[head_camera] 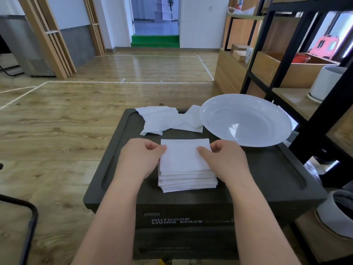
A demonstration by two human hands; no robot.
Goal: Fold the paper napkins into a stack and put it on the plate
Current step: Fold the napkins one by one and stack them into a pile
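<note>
A stack of folded white paper napkins rests on the dark box lid. Its top napkin is held at both side edges. My left hand pinches the left edge, and my right hand pinches the right edge with the thumb lying on top. Two unfolded, crumpled napkins lie at the far edge of the lid. The white plate stands at the lid's far right with nothing in it.
The lid belongs to a dark storage box labelled OUTDOOR LIVING SPACE. A black metal shelf with a white pot stands close on the right. A black chair frame is at the lower left. Wooden floor stretches beyond.
</note>
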